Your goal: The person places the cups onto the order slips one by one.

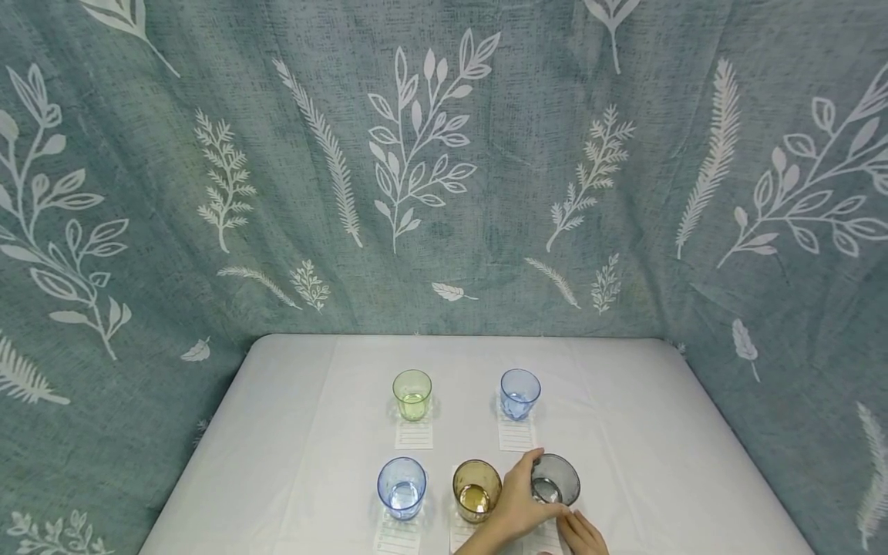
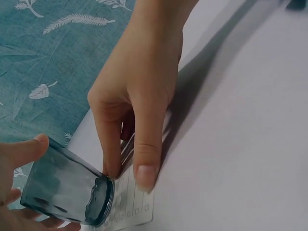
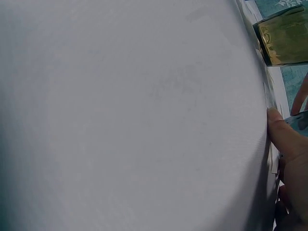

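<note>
My left hand [image 1: 515, 505] grips a grey drinking glass [image 1: 563, 479] at the near right of the group, its thumb and fingers on either side of the glass. In the left wrist view the thick base of that glass [image 2: 62, 185] is at the end of a white printed card [image 2: 132, 211]. My right hand [image 1: 583, 533] is close beside the base, with thumb and fingers pinching the card across its width. Part of the card is hidden by the glass and the fingers. In the right wrist view only part of the right hand [image 3: 291, 147] shows, at the card's edge.
An amber glass [image 1: 475, 491] stands just left of my left hand, with a blue glass [image 1: 401, 489] further left. Behind them stand a green glass [image 1: 412, 395] and another blue glass [image 1: 519, 395]. White cards lie at the glasses. A patterned curtain [image 1: 499, 293] surrounds the white table [image 1: 291, 462].
</note>
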{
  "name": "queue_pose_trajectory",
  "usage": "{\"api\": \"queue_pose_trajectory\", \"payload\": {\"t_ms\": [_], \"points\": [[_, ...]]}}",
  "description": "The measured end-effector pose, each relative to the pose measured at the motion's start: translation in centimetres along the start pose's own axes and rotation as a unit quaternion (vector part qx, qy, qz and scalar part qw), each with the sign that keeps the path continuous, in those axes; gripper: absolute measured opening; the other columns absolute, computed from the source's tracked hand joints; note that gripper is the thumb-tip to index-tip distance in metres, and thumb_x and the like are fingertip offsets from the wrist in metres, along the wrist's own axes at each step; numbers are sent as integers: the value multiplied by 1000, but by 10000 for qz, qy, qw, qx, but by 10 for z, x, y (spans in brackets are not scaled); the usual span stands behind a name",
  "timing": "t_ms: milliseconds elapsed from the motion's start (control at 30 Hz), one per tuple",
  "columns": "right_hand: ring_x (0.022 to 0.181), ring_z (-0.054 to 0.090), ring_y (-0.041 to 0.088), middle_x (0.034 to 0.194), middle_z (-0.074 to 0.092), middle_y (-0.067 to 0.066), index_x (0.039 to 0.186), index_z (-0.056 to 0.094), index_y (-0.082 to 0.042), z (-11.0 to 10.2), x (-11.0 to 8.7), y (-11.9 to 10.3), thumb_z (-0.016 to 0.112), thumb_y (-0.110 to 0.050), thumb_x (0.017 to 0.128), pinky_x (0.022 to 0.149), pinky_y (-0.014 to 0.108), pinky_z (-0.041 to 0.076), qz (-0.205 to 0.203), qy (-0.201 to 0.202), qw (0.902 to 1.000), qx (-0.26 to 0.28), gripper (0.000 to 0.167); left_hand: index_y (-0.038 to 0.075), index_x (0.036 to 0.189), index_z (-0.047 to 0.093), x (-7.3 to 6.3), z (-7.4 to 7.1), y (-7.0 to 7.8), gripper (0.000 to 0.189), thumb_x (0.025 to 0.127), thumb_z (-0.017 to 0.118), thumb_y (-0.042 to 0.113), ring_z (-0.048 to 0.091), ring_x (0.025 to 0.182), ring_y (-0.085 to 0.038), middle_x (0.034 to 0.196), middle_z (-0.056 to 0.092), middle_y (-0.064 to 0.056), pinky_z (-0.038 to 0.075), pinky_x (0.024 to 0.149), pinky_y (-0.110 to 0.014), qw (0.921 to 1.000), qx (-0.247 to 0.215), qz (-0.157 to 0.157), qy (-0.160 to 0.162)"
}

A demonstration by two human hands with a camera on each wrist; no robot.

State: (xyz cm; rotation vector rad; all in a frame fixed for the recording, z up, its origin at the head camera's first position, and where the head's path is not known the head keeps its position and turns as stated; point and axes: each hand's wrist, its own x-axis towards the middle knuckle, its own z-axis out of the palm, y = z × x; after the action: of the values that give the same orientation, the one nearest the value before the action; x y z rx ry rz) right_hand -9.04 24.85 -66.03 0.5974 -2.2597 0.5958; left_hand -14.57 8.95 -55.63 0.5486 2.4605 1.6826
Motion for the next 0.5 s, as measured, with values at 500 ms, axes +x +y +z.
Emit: {"api": "queue_pose_trajectory", "payload": {"t_ms": [500], "points": [[123, 38, -4, 115, 57, 9, 132, 38, -32, 4, 1, -3, 47, -64, 87, 106, 6, 20, 155, 513, 9986, -1, 57, -4, 140, 30, -10, 10, -17, 93, 71, 80, 33, 55, 114, -34, 128, 53, -23, 48, 93, -38, 9996, -67, -265, 3]]}}
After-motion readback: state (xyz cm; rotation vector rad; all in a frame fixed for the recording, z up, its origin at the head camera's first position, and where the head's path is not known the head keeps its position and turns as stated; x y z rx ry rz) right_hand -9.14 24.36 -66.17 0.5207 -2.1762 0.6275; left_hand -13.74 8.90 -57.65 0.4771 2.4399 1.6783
